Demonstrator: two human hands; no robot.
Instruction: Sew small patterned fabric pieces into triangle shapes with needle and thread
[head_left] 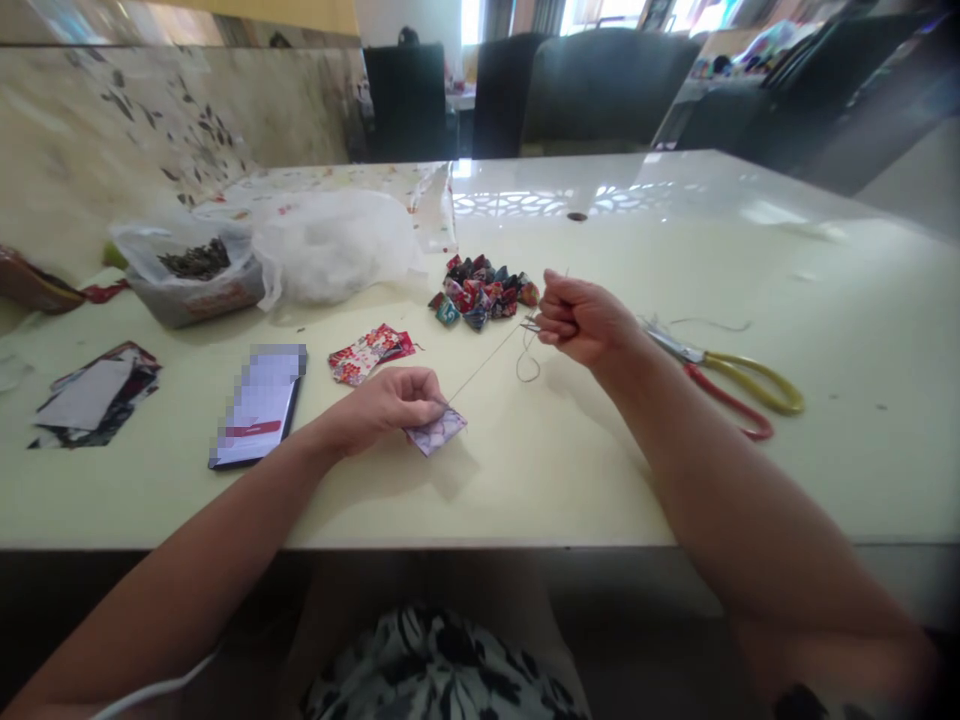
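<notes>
Pinched between the thumb and fingers of my left hand (405, 400) is a small purple patterned fabric piece (436, 432), just above the table. A dark thread (487, 362) runs taut from its upper edge up to my right hand (577, 318). That hand is closed, with a thin needle (568, 272) poking out above the fingers. A loose loop of the thread hangs below the right hand. Close to its fingertips lies a pile of small stuffed fabric pieces (484, 290) in red, blue and dark prints. Red floral fabric pieces (367, 353) rest beyond my left hand.
Scissors (720, 372) with yellow and red handles lie beneath my right forearm. A phone (259, 405) and a stack of fabric scraps (97, 395) are at left. Behind them stand a bag of dried plant material (191, 285) and a white plastic bag (337, 245).
</notes>
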